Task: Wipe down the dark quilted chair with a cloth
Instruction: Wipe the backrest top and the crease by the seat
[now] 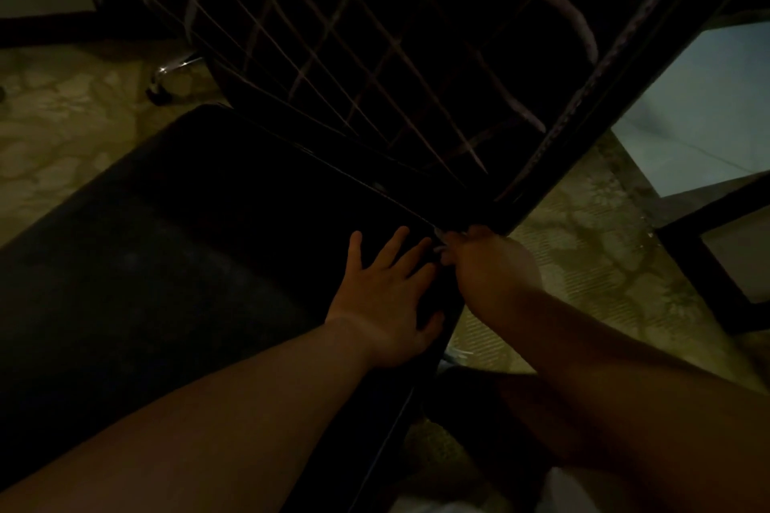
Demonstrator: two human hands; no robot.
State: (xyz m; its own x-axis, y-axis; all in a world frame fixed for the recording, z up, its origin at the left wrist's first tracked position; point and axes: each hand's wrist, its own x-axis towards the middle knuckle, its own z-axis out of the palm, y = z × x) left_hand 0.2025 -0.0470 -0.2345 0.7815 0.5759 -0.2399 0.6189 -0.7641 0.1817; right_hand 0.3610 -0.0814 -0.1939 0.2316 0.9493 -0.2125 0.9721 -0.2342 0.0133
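Note:
The dark quilted chair fills the view: its flat seat lies in front of me and its diamond-stitched backrest rises beyond. My left hand lies flat on the seat near its right edge, fingers spread and straight. My right hand is curled at the corner where seat and backrest meet, gripping a small pale bit of cloth that barely shows past the knuckles. Most of the cloth is hidden in the fist. The scene is very dim.
A chrome chair leg with a caster stands on the patterned floor at the left. A dark-framed glass table stands to the right of the chair. Something pale lies near the bottom edge.

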